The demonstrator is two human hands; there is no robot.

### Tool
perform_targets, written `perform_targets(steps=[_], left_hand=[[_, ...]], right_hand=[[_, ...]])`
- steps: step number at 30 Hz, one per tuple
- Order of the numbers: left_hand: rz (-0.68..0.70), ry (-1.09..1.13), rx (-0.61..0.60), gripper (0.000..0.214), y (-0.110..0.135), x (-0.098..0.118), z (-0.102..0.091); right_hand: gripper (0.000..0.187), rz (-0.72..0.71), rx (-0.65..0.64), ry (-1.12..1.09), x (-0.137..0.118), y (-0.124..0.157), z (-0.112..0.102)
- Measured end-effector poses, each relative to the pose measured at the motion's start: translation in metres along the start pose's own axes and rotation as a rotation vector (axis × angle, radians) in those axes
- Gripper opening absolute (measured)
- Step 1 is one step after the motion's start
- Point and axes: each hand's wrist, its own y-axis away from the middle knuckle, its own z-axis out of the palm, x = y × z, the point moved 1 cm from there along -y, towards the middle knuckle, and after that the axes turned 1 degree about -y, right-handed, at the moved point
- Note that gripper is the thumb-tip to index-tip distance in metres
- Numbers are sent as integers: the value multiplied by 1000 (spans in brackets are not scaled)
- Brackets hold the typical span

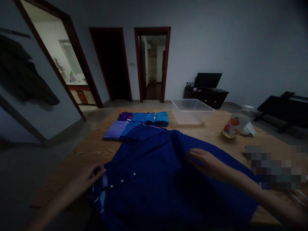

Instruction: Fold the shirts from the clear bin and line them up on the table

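A dark blue shirt (156,173) of soft woven cloth lies spread across the near part of the worktop (96,149), a pale wooden surface with clear grain lines. A row of small white buttons runs along the shirt's front edge at the left, and a lighter blue lining shows there at the hem. The left hand (90,176) is at that edge, its grip closed on the cloth beside the buttons. The right hand (204,162) lies flat on the shirt with fingers stretched out, its grip open and pressing on the fabric without pinching it.

Beyond the shirt, near the far edge of the worktop, sit folded clothes (139,123) in neat rectangles: purple and lilac at the left, blue and teal at the right, the nearest just touching the shirt's collar. To their right stands a clear plastic box (191,110), rectangular with rounded corners. Further right is a jar (234,125) with a printed label, lying tilted, and a white crumpled item just behind it.
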Motion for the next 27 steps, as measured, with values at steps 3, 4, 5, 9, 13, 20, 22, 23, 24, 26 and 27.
perform_targets(steps=[3,4,5,9,13,20,22,23,24,26,27], left_hand=[[90,-13,90,45,-53,29,-10],[125,-27,140,48,-75,42,-12],[164,-30,160,53,-98,55,-13],[131,-65,185,69,-182,100,-8],[82,-23,84,75,-232,118,0],[181,270,-9,67,-239,128,-33],[193,451,50,68,-243,132,-57],[197,518,86,68,-248,133,-69],[202,553,127,67,-256,134,-81],[228,514,200,63,-276,138,-103],[241,482,226,60,-287,141,-112]], right_hand=[[30,62,96,51,57,-68,-10],[33,102,116,59,74,-88,-12],[36,142,111,55,89,-106,-14],[42,270,-21,-37,133,-144,-25],[52,307,-214,-177,153,-151,-27],[42,355,-394,-379,156,-141,-21],[46,374,-305,-453,158,-130,-32],[46,386,-250,-519,159,-124,-38],[44,399,-193,-602,161,-119,-46],[39,416,-53,-771,166,-111,-65],[38,419,22,-823,169,-108,-76]])
